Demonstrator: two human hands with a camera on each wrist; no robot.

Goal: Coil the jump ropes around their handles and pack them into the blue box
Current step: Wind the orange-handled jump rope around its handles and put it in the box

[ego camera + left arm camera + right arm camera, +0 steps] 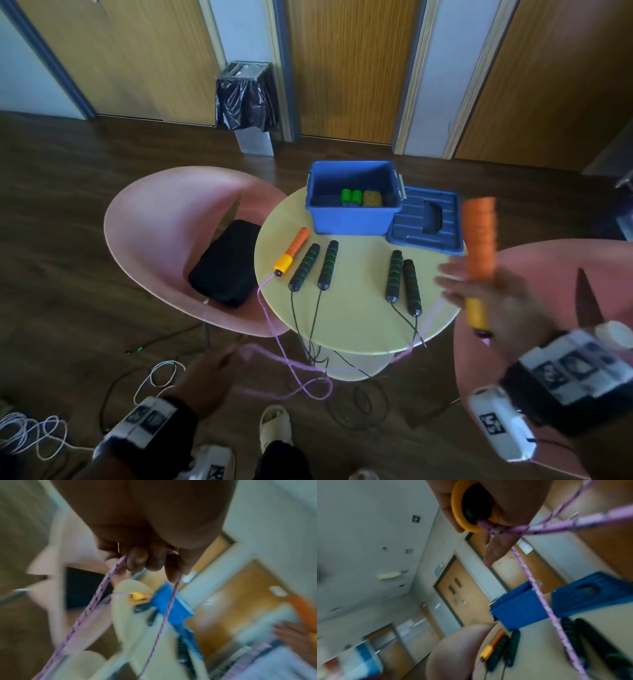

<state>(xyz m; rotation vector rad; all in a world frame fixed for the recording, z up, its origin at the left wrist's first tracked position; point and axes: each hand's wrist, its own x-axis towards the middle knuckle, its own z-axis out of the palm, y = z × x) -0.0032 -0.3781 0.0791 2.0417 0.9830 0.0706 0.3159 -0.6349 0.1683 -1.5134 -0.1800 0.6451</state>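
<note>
Two pink chairs (154,219) flank the round table (346,318), the left one holding a black case (224,262); the blue box (352,198) stands at the table's far edge, open, coiled ropes inside, its lid (426,222) just beside it, overhanging the right rim; two pairs of black handles (317,265) lie mid-table, their cords dropping over the near edge; an orange handle (293,250) lies left of them; the right hand (493,305) grips the other orange handle (479,246) upright above the table's right edge; the left hand (205,377) pinches the purple rope (291,370) below the near rim, over open floor.
</note>
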